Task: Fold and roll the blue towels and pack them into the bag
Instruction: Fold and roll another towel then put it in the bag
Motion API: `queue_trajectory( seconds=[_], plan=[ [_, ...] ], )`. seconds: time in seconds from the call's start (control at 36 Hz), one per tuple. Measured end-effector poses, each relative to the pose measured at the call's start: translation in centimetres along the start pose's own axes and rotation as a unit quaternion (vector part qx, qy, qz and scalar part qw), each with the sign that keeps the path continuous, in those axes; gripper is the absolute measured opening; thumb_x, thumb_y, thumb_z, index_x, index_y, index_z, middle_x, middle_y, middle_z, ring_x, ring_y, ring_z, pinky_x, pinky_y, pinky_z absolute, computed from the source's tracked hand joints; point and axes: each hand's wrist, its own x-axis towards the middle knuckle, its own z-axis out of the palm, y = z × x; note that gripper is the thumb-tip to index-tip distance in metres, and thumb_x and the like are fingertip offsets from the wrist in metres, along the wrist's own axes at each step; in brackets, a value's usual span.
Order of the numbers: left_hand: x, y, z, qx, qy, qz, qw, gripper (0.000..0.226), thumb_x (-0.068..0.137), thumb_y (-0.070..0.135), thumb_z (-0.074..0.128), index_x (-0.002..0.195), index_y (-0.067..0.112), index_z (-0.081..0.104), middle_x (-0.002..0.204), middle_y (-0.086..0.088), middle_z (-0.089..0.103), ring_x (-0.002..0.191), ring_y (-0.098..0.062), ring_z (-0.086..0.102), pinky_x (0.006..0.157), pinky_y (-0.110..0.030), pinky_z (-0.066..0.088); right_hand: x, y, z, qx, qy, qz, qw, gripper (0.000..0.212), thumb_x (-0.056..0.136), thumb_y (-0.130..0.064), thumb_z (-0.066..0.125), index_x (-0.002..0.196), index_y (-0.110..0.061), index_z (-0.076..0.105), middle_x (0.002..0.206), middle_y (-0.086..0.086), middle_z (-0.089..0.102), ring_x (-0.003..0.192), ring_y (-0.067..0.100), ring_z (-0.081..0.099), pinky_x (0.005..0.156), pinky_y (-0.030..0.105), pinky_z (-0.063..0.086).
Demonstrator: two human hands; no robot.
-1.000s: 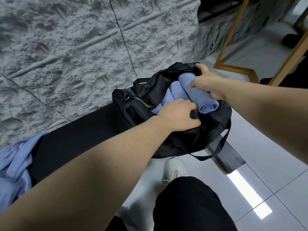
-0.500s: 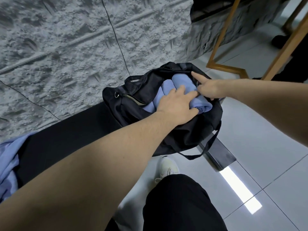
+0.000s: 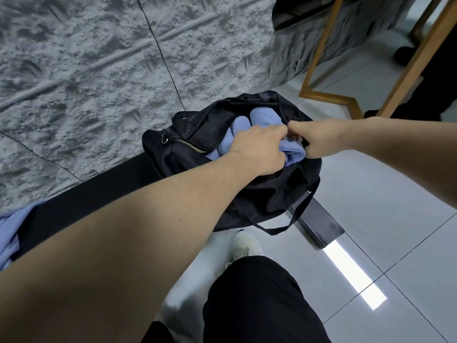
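1. Fingers [image 3: 274, 134] of left hand [image 3: 257, 151] curled down over the nearest rolled towel [image 3: 293, 153], pressing it into the bag [image 3: 259, 194]; fingertips buried in cloth, so exact spread impossible to tell.
2. Right hand [image 3: 321, 139] closed in a fist at the bag's right rim, seemingly pinching black fabric to hold the mouth wide; fingers tucked under and out of sight.
3. Nearest, at bottom of view: black trouser leg [image 3: 259, 298] and a white shoe [image 3: 244, 246] on the pale tiled floor [image 3: 395, 219].
4. Far left, close by: loose heap of blue cloth [image 3: 10, 233] on the dark surface [image 3: 99, 194], not yet folded or rolled, well apart from the bag.
5. Middle: black bag sitting on the end of that surface, mouth open, strap [image 3: 294, 219] hanging over the edge.
6. Inside the bag: two more rolled towels, one [image 3: 238, 127] beside another [image 3: 264, 118], lying side by side next to the one being pushed in.
7. Beyond: rough grey stone wall [image 3: 99, 70]; wooden frame legs [image 3: 321, 58] at upper right.
8. Judged progress: three rolls packed or nearly packed, last one half seated with its end poking above the rim; remaining blue heap to be folded, rolled and added.
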Motion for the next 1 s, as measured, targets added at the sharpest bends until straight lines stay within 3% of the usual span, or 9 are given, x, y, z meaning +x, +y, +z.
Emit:
queue_trajectory(
  seconds=[0.14,0.25,0.39,0.58,0.75,0.81,0.83,0.89,1.0],
  plan=[
    [1.0,-0.4,-0.2,0.058,-0.054,0.041,0.996,0.039,0.093,0.027,0.04,0.131,0.034,0.047,0.125,0.008,0.054,0.108,-0.026,0.053,0.088,-0.043,0.039,0.3,0.8,-0.3,-0.018,0.004,-0.06,0.998,0.013,0.085,-0.019,0.061,0.09,-0.025,0.05,0.096,-0.004,0.051,0.09,0.022,0.054,0.077,0.037,0.047],
    [2.0,-0.5,-0.2,0.077,-0.081,0.028,0.993,0.038,0.093,0.026,0.037,0.127,0.035,0.052,0.128,0.008,0.052,0.101,-0.023,0.049,0.097,-0.042,0.035,0.1,2.0,-0.7,-0.028,-0.015,-0.066,0.997,0.015,0.087,-0.021,0.059,0.101,-0.019,0.066,0.113,-0.009,0.044,0.101,0.017,0.052,0.091,0.039,0.046],
    [2.6,0.1,0.0,0.08,-0.099,0.018,0.992,0.036,0.095,0.029,0.036,0.126,0.028,0.053,0.138,0.004,0.046,0.113,-0.028,0.051,0.083,-0.038,0.034,-1.0,2.9,-1.3,0.077,0.031,-0.089,0.993,0.026,0.083,-0.001,0.054,0.093,-0.024,0.06,0.115,-0.009,0.05,0.096,0.012,0.05,0.089,0.036,0.045],
    [3.2,0.9,0.3,0.047,-0.117,0.021,0.992,0.034,0.093,0.033,0.041,0.122,0.031,0.059,0.135,0.003,0.041,0.094,-0.024,0.044,0.079,-0.038,0.043,-1.6,2.8,-0.9,0.104,0.061,-0.098,0.988,0.031,0.08,0.006,0.05,0.101,-0.015,0.058,0.111,0.0,0.052,0.094,0.013,0.049,0.091,0.037,0.044],
    [2.9,1.0,-0.4,0.08,-0.199,0.025,0.976,0.036,0.097,0.029,0.039,0.129,0.032,0.055,0.159,0.006,0.013,0.126,-0.033,0.036,0.089,-0.042,0.038,-1.3,2.0,-0.5,0.088,0.057,-0.106,0.989,0.032,0.077,-0.002,0.049,0.1,-0.024,0.052,0.103,-0.009,0.05,0.098,0.02,0.053,0.087,0.048,0.047],
    [3.1,1.7,-0.7,0.109,-0.201,0.006,0.973,0.029,0.095,0.025,0.039,0.117,0.027,0.057,0.155,0.001,0.025,0.117,-0.029,0.04,0.087,-0.039,0.039,-1.4,1.5,-0.7,0.106,0.056,-0.109,0.987,0.032,0.073,-0.01,0.046,0.099,-0.029,0.051,0.103,-0.012,0.049,0.1,0.02,0.052,0.087,0.048,0.047],
    [3.1,2.1,-0.8,0.116,-0.199,0.003,0.973,0.019,0.093,0.023,0.039,0.103,0.024,0.055,0.141,-0.002,0.039,0.106,-0.026,0.04,0.083,-0.038,0.038,-1.5,1.3,-0.8,0.111,0.057,-0.112,0.986,0.033,0.07,-0.015,0.043,0.098,-0.03,0.051,0.104,-0.012,0.049,0.101,0.02,0.052,0.088,0.047,0.047],
    [3.5,2.8,-0.7,0.129,-0.205,0.017,0.97,0.01,0.09,0.02,0.039,0.086,0.02,0.048,0.11,-0.003,0.045,0.094,-0.022,0.037,0.08,-0.036,0.038,-1.5,1.2,-0.9,0.108,0.056,-0.116,0.986,0.032,0.07,-0.014,0.043,0.098,-0.029,0.052,0.106,-0.01,0.05,0.103,0.02,0.052,0.09,0.046,0.046],
    [4.1,2.0,-0.6,0.11,-0.25,0.065,0.96,0.009,0.087,0.021,0.041,0.082,0.016,0.047,0.109,-0.001,0.044,0.1,-0.025,0.034,0.095,-0.037,0.035,-1.6,1.5,-0.8,0.091,0.053,-0.106,0.989,0.04,0.079,0.005,0.046,0.096,-0.03,0.054,0.106,-0.011,0.049,0.099,0.01,0.047,0.082,0.028,0.037]
  ],
)
